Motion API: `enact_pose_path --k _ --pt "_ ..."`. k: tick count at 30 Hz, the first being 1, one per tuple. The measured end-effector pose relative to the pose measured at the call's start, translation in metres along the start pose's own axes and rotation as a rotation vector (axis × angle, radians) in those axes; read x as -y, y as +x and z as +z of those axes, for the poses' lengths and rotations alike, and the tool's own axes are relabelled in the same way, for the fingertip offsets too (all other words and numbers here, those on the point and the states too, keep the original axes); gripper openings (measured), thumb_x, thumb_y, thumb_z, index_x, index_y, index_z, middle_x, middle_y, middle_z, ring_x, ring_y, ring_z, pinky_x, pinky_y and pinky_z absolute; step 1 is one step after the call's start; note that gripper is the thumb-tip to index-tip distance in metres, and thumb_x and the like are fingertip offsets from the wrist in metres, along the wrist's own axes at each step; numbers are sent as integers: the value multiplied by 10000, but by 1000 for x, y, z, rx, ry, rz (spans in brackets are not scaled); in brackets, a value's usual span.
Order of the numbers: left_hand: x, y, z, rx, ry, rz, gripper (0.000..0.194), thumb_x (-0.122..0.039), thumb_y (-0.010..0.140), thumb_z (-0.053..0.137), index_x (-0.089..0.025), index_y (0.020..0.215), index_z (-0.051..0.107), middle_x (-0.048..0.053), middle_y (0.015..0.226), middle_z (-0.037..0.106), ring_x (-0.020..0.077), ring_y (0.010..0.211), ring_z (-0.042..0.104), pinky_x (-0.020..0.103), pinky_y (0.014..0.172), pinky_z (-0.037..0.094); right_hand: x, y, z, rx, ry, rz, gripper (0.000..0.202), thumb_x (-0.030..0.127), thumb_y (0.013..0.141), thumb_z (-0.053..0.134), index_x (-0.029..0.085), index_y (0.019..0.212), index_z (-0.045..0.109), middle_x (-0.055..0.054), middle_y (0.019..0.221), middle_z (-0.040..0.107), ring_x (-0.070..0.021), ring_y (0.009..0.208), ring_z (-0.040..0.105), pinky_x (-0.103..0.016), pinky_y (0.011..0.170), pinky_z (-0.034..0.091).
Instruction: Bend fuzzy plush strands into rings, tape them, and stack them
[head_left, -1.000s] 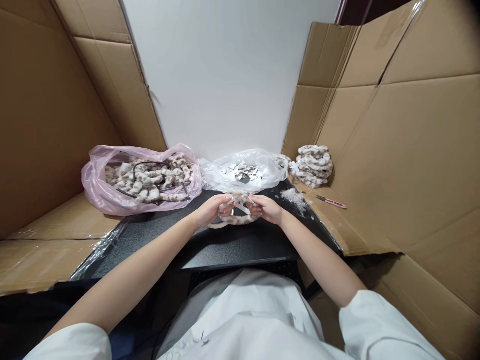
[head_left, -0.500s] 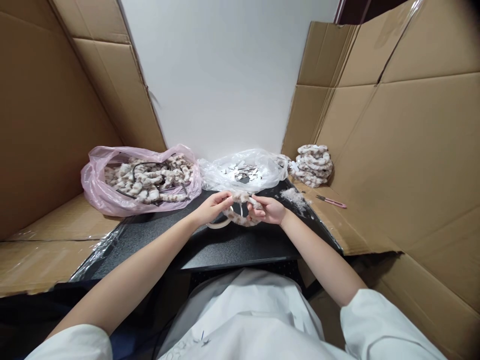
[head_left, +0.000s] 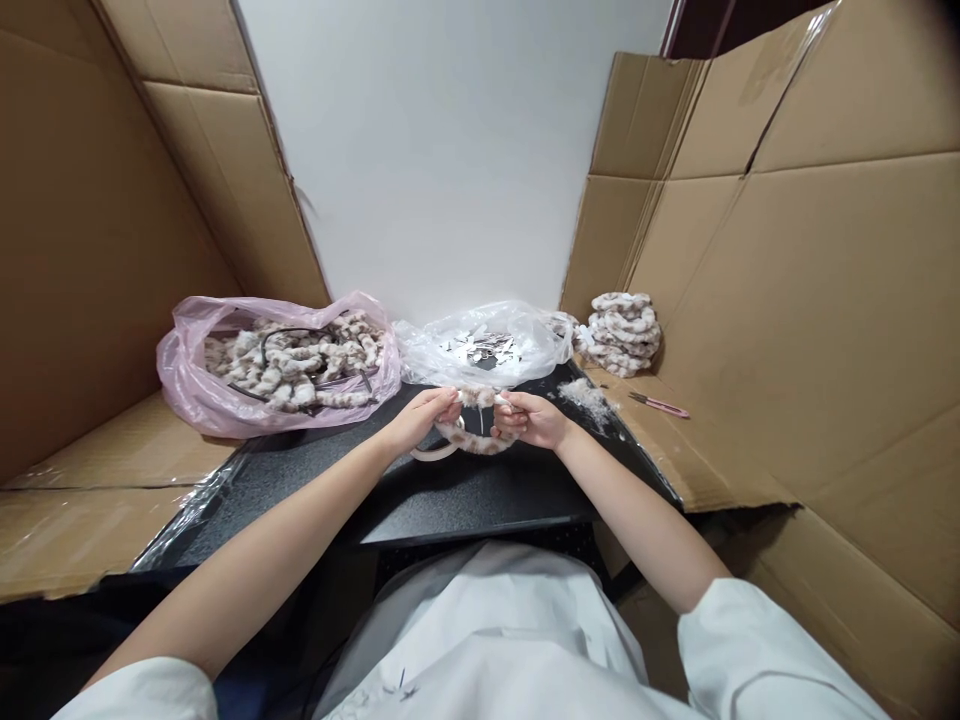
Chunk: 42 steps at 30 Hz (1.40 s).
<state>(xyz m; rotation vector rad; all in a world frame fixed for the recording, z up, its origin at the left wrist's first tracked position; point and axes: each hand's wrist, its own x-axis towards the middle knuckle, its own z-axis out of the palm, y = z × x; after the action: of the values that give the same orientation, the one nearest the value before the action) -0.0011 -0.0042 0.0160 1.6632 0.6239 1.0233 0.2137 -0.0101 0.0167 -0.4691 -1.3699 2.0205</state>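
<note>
Between my hands is a furry ring, white with brown spots, bent into a loop above the dark tabletop. My left hand pinches its upper left part, thumb on top. On the opposite side, my right hand has its fingers curled round the upper right part. A thin white strip hangs inside the loop; what it belongs to, I cannot make out. Just below my left hand lies a pale roll of tape, partly covered by that hand.
A pink plastic bag of furry tubes and black cords stands at left. Behind my hands, a clear bag holds small flat white and silvery pieces. Furry rings are stacked at right, near fluff and pink-handled snips. Cardboard walls flank the table.
My right hand's fingers have closed more round the ring. Both hands now grip its upper part at each side, and the upper stretch looks straighter. The view has shifted slightly.
</note>
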Motion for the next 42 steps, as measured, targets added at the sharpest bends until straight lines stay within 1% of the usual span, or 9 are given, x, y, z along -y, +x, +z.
enact_pose_path --k 5,9,13,17,21,25,26,33,42 --pt "6 1 1 -31 -70 -81 555 -633 774 579 -196 523 348 -56 493 288 93 482 289 252 507 289 -4 3 1 -82 -38 23 451 379 949 403 200 535 382 99 422 204 -76 405 158 -240 656 454" --pt "6 0 1 -134 -94 -112 509 -674 722 601 -166 752 595 41 781 611 178 765 546 284 696 425 10 9 1 -301 -238 16 418 454 908 462 196 580 422 91 447 270 -78 430 229 -256 631 450" --pt "6 0 -4 -195 -34 -141 584 -654 703 623 -204 1075 621 91 1254 578 279 1137 513 336 845 440 77 11 -9 -719 -805 -236 354 401 935 414 183 668 499 24 584 444 -112 556 394 -249 620 402" --pt "10 0 -10 -206 31 -150 474 -536 718 643 -205 1057 621 90 1280 563 302 1201 480 351 879 436 178 1 -33 -1109 -1505 -537 338 347 977 346 159 812 574 -60 869 568 -195 928 501 -329 847 376" --pt "13 0 -9 -205 71 -161 377 -455 724 631 -205 1007 630 73 1210 595 283 1153 507 353 881 430 229 -19 -74 -1335 -1923 -330 354 337 998 308 144 1068 597 -146 1231 507 -275 1217 365 -484 998 260" --pt "13 -1 -6 -206 104 -157 349 -424 720 621 -204 990 633 67 1149 615 270 1091 540 360 870 439 213 -44 -117 -1433 -1758 267 369 340 951 431 199 1283 510 -184 1414 383 -340 1299 324 -544 1024 272" --pt "13 -1 -6 -204 112 -152 347 -422 719 620 -201 987 634 70 1140 619 269 1084 542 362 871 439 206 -50 -126 -1438 -1718 308 412 352 943 440 202 1325 479 -193 1406 391 -349 1297 341 -548 1015 294" --pt "24 1 -8 -173 142 -146 337 -427 708 631 -202 959 642 78 1215 604 274 1082 552 369 894 427 179 -76 -154 -1411 -1664 367 508 378 922 454 182 1390 436 -234 1396 410 -401 1293 366 -588 979 334" --pt "26 1 -8 -145 163 -116 293 -415 719 637 -206 923 658 79 1216 608 281 1130 536 375 937 419 107 -39 -163 -995 -1733 374 444 377 738 714 185 1128 626 -110 1183 627 -224 1038 589 -268 852 433"
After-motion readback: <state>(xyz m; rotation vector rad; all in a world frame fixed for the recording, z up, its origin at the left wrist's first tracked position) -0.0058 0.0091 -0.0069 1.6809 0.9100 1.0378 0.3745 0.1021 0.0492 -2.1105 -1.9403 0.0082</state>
